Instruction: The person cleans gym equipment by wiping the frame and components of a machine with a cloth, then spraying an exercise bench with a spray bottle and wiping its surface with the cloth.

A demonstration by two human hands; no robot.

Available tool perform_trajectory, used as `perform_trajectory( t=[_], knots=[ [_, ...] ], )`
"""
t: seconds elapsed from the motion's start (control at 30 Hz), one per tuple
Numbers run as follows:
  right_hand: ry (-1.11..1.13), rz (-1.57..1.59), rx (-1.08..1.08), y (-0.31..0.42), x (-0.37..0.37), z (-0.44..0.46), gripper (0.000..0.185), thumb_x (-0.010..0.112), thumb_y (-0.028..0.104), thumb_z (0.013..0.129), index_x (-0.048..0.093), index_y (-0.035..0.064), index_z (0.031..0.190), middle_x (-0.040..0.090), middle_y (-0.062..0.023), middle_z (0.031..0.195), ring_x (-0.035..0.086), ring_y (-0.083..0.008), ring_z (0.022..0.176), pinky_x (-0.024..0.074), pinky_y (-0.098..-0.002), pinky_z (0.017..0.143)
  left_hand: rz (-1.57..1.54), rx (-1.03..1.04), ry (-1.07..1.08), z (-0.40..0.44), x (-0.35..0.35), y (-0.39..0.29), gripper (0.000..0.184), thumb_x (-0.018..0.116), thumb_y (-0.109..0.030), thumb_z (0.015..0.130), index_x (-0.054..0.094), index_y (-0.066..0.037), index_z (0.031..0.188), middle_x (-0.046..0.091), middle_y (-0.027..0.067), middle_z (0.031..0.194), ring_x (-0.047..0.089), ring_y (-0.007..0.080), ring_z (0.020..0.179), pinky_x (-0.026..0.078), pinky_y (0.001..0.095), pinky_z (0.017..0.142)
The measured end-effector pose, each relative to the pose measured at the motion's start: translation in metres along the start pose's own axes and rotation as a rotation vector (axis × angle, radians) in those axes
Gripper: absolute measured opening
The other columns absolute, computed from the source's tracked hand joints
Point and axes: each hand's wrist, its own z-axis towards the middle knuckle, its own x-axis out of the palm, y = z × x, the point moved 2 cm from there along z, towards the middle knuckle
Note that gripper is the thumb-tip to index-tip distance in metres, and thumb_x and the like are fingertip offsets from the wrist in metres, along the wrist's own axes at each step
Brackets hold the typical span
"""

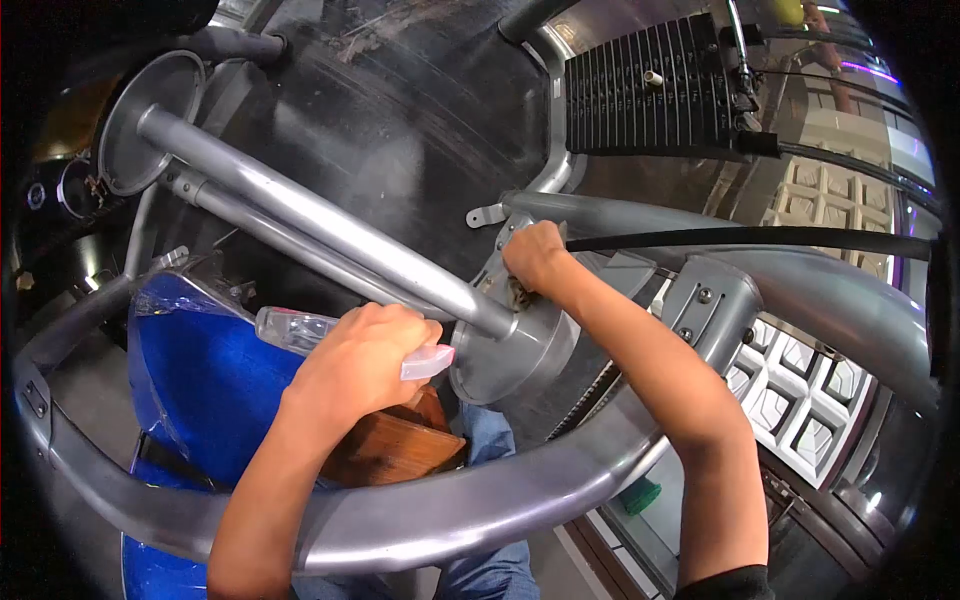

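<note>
My left hand (365, 360) is wrapped round a clear plastic bottle (290, 330), whose pale nozzle sticks out on the right side of the fist. The bottle is above a blue seat wrapped in plastic (215, 370). My right hand (535, 255) is closed at a grey metal bracket (487, 215) of the frame, beyond the round plate (515, 360) at the end of a silver bar (310, 215). A bit of something patterned, perhaps cloth, shows under this hand; most of it is hidden.
A thick curved grey tube (470, 510) crosses in front of me, below both forearms. A black weight stack (650, 90) stands at the upper right, with a black cable (760, 237) below it. A brown wooden piece (400, 445) lies under my left hand.
</note>
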Motion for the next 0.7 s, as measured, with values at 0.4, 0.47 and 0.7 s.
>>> perform_trajectory(
  t=[0.4,0.47,0.7],
  knots=[
    [0.104,0.220,0.027,0.043,0.041,0.047,0.026,0.062,0.022,0.090,0.074,0.0188,0.112,0.070,-0.0021,0.118,0.066,-0.0236,0.112,0.0530,-0.0414,0.084,-0.064,0.041,0.056,0.007,0.009,0.000,0.023,0.065,-0.023,0.082,0.055,-0.004,0.073,0.059,0.0151,0.073,0.060,0.0404,0.072,0.047,0.0477,0.064],
    [0.117,0.219,0.073,0.033,0.028,0.040,0.028,0.064,0.026,0.089,0.074,0.0171,0.114,0.069,-0.0030,0.119,0.066,-0.0244,0.111,0.0526,-0.0415,0.085,-0.039,-0.008,0.130,0.008,0.010,0.000,0.025,0.063,-0.025,0.084,0.056,-0.004,0.073,0.060,0.0151,0.074,0.060,0.0399,0.073,0.047,0.0478,0.064],
    [0.265,0.111,0.069,0.016,-0.024,0.015,0.027,0.064,0.024,0.088,0.074,0.0168,0.113,0.069,-0.0044,0.121,0.066,-0.0239,0.110,0.0531,-0.0410,0.084,-0.037,-0.008,0.157,0.009,0.006,-0.002,0.024,0.063,-0.024,0.085,0.056,-0.004,0.074,0.060,0.0152,0.074,0.061,0.0392,0.074,0.047,0.0473,0.065]
  ],
)
